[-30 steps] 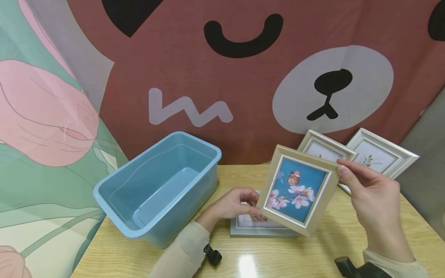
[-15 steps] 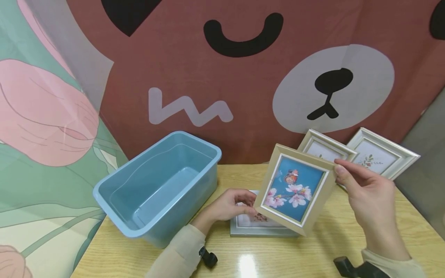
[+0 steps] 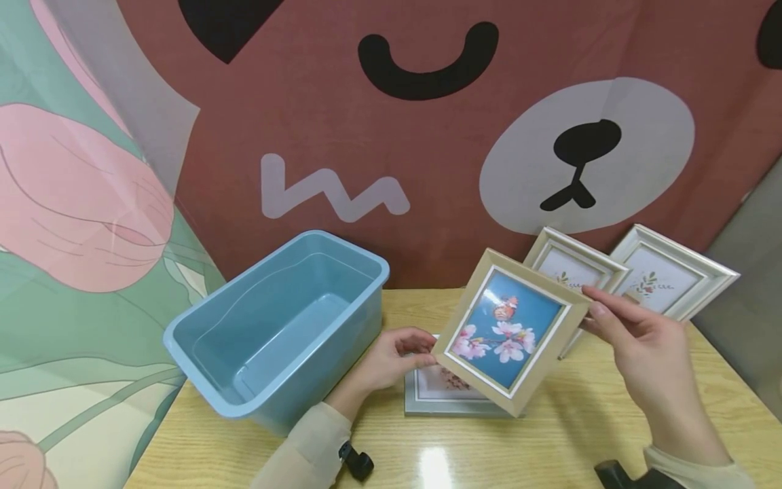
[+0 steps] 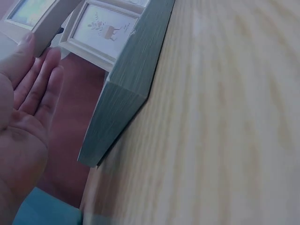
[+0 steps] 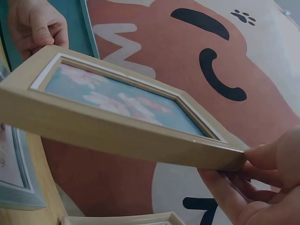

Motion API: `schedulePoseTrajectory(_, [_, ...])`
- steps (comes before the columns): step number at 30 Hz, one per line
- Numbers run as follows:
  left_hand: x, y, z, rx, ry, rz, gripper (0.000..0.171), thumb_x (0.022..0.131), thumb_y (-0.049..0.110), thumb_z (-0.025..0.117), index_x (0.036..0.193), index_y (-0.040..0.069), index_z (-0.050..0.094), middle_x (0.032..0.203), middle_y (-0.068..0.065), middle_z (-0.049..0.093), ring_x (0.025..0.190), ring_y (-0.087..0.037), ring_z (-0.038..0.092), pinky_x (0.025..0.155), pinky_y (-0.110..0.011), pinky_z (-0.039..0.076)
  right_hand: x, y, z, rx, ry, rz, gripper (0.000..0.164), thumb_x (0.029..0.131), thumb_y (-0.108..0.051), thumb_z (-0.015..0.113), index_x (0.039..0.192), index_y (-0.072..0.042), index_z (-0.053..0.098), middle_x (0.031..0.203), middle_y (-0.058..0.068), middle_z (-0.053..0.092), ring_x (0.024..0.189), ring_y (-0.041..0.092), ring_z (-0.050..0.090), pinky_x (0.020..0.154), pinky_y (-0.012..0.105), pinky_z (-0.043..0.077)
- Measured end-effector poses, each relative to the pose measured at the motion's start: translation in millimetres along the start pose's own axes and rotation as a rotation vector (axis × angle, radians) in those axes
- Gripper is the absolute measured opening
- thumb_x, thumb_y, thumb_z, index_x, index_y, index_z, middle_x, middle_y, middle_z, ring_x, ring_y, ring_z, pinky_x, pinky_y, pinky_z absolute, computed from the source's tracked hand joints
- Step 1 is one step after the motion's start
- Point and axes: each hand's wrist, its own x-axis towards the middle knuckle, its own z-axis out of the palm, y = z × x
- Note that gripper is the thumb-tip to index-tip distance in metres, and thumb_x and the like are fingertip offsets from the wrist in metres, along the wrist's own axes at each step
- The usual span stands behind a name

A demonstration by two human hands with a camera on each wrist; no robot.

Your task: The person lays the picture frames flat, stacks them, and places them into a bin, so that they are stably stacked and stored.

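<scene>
Both hands hold a tan picture frame (image 3: 455, 339) with a white inner edge and a blue print of pink blossoms, tilted above the table. My right hand (image 3: 650, 360) pinches its upper right corner between thumb and fingers. At the opposite corner my left hand (image 3: 391, 363) grips the edge, thumb on top and fingers behind, as the left wrist view shows. Under it a grey-blue picture frame (image 3: 449, 409) lies on the table, partly covered. Two pale frames lean against the backdrop behind: a champagne-edged picture frame (image 3: 537, 243) and a silvery-white picture frame (image 3: 711, 278).
A blue plastic bin (image 3: 275, 401) stands on the left of the wooden table (image 3: 489, 451), close to my left forearm. The bear-print backdrop (image 3: 427, 149) rises right behind the table. A grey wall (image 3: 751, 272) borders the right side.
The tan frame has shifted left and turned a little clockwise, still in both hands. Both hands have moved slightly left with it. The bin and the other frames stay in place.
</scene>
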Motion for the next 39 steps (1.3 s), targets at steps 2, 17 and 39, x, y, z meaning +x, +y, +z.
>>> schedulePoseTrajectory(2, [-1.9, -1.3, -0.4, -0.009, 0.026, 0.009, 0.028, 0.097, 0.003, 0.078, 0.122, -0.008, 0.073, 0.115, -0.030, 0.076, 0.095, 0.002, 0.070, 0.086, -0.023, 0.062, -1, 1, 0, 0.010, -0.010, -0.005, 0.029, 0.105, -0.003, 0.068, 0.133, -0.003, 0.076, 0.109, -0.020, 0.081, 0.085, -0.001, 0.080, 0.084, 0.005, 0.056])
schedulePoseTrajectory(17, [-7.5, -7.8, 3.9, -0.077, 0.216, -0.011, 0.032, 0.098, 0.008, 0.078, 0.118, -0.015, 0.071, 0.111, -0.032, 0.076, 0.088, 0.001, 0.070, 0.081, -0.018, 0.060, -12, 8, 0, -0.015, -0.027, 0.021, 0.030, 0.100, -0.002, 0.075, 0.128, 0.007, 0.075, 0.109, -0.016, 0.083, 0.090, 0.001, 0.080, 0.089, 0.007, 0.057])
schedulePoseTrajectory(39, [-5.7, 1.5, 16.1, -0.293, 0.586, -0.156, 0.024, 0.099, -0.005, 0.071, 0.119, -0.018, 0.066, 0.108, -0.029, 0.078, 0.083, -0.006, 0.075, 0.083, -0.026, 0.066, -25, 25, 5, -0.304, -0.051, -0.059, 0.019, 0.098, -0.001, 0.077, 0.117, 0.002, 0.081, 0.113, -0.017, 0.082, 0.101, -0.010, 0.074, 0.087, 0.008, 0.058])
